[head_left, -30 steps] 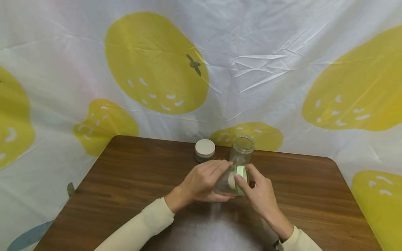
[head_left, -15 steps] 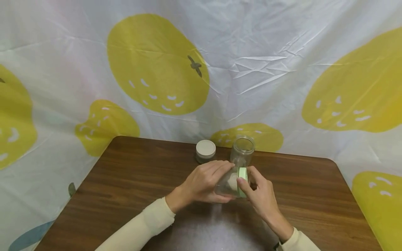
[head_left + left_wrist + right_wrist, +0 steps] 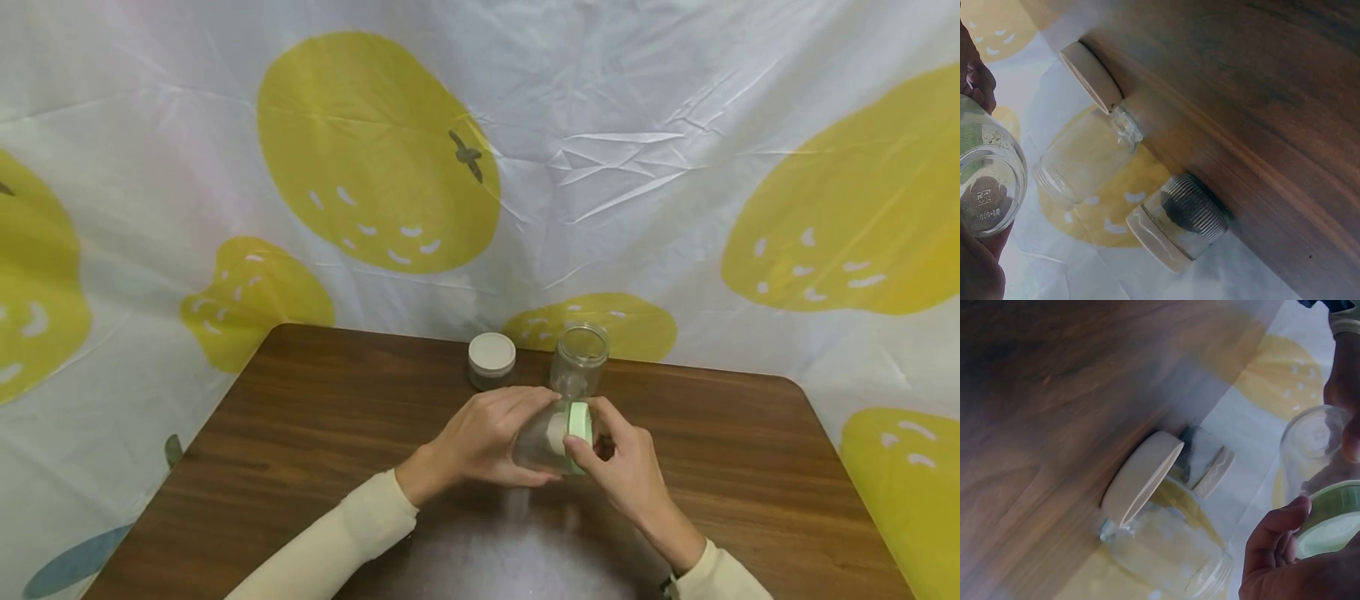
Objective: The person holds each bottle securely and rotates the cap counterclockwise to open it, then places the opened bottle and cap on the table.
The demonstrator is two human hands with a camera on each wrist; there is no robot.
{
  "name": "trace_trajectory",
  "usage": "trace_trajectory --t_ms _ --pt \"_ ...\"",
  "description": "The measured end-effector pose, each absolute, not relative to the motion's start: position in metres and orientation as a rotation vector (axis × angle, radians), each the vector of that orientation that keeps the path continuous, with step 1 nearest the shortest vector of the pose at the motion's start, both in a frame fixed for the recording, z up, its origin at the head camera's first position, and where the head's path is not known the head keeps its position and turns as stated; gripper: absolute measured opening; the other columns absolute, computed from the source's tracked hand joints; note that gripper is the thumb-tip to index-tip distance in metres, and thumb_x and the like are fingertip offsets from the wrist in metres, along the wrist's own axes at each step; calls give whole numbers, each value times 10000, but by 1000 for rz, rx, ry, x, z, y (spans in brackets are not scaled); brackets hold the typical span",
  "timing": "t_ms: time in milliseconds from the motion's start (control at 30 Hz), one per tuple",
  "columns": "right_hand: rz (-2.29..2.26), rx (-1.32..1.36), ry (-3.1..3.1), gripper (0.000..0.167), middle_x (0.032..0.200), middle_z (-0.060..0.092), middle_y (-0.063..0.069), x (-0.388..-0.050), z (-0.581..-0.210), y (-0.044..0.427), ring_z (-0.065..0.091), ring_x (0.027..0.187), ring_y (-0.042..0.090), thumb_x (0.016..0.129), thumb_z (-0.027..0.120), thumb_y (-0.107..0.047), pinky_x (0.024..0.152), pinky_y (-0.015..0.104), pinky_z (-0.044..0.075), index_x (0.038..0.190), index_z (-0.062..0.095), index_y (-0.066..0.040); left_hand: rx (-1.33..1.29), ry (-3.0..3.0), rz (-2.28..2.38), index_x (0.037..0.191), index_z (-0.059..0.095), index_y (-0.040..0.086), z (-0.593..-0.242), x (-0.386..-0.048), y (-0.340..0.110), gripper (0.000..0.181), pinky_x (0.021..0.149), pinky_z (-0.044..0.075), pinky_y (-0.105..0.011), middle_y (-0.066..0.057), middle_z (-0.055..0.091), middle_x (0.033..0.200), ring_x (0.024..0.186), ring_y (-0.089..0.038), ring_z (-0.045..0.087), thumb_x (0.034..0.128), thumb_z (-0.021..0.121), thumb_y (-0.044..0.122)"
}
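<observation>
My left hand grips a clear glass jar around its body, the jar tipped sideways with its mouth end to the right. At that end, my right hand pinches a light green lid between thumb and fingers. The lid sits against the mouth; how tightly, I cannot tell. In the left wrist view, the base of the held jar shows embossed marks. The right wrist view has my right hand curled at the edge of the green lid.
Beyond my hands stands a lidless clear jar, with a white-lidded jar to its left holding something dark. A beige lid stands on edge beside the lidless jar on the wooden table. A patterned cloth hangs behind.
The held jar and green lid have shifted slightly right and down. My right thumb has moved lower along the lid. Both hands keep their holds.
</observation>
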State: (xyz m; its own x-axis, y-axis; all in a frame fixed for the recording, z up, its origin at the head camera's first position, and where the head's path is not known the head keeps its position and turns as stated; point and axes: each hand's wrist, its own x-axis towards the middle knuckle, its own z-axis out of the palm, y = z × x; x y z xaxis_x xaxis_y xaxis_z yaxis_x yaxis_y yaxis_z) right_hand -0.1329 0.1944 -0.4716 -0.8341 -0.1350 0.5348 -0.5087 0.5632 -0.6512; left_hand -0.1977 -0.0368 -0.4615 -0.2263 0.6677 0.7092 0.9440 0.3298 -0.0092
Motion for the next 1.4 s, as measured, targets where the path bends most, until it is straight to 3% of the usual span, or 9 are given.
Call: trace_trajectory --t_ms 267,567,733,867,933,1000,1133,1233,1400 --pt "1106 723 -2377 521 726 596 -94 -141 -481 209 543 587 15 874 822 -318 505 169 445 1333 625 -171 -1426 -1994 -595 1357 609 27 -463 -199 -36 920 1045 563 -254 -59 742 1236 1152 -157 726 716 872 632" --pt "1002 913 -2392 810 971 669 -67 -147 -478 225 638 808 60 787 915 -348 748 241 555 1480 561 -123 -1439 -2018 -658 1361 613 35 -469 -200 -34 915 1002 574 -225 -60 747 1234 1131 -125 724 716 878 628" --pt "964 937 -2389 809 947 659 -86 -148 -475 230 633 783 77 813 889 -433 727 241 551 1490 555 -140 -1444 -2021 -668 1360 610 15 -468 -197 -32 913 1022 566 -228 -67 741 1243 1148 -140 722 726 881 613" --pt "854 853 -2451 685 864 636 -104 -145 -470 228 585 707 15 948 693 -618 629 211 496 1461 567 -181 -1427 -2035 -629 1366 602 25 -468 -196 -33 916 1016 571 -236 -62 737 1243 1148 -139 717 730 875 625" --pt "849 735 -2538 540 821 658 -92 -142 -465 224 566 668 -16 1038 549 -608 584 224 480 1353 635 -177 -1418 -2039 -613 1365 601 31 -468 -196 -34 918 1019 571 -240 -59 735 1244 1152 -138 715 728 875 633" --pt "950 583 -2657 496 749 686 -59 -138 -457 220 588 604 15 1113 418 -532 560 239 481 1184 710 -137 -1415 -2036 -598 1366 600 35 -468 -196 -34 919 1030 567 -244 -56 733 1246 1159 -140 714 730 870 640" --pt "1199 199 -2898 717 588 677 34 -132 -440 215 634 481 204 1144 287 -516 507 306 502 766 718 -85 -1417 -2023 -578 1376 597 38 -469 -197 -33 923 1058 551 -242 -52 728 1256 1174 -145 711 738 858 652" --pt "1235 48 -3038 827 559 681 50 -130 -431 212 643 442 255 1107 258 -635 512 341 515 691 708 -80 -1403 -2016 -555 1372 600 42 -470 -197 -31 926 1051 553 -238 -43 729 1243 1164 -139 712 727 861 654" --pt "1241 1 -3109 867 542 680 32 -130 -427 210 620 399 221 1080 249 -697 544 357 530 663 707 -90 -1398 -2000 -519 1350 611 38 -470 -199 -28 909 1042 556 -237 -36 734 1216 1148 -136 715 727 856 654"
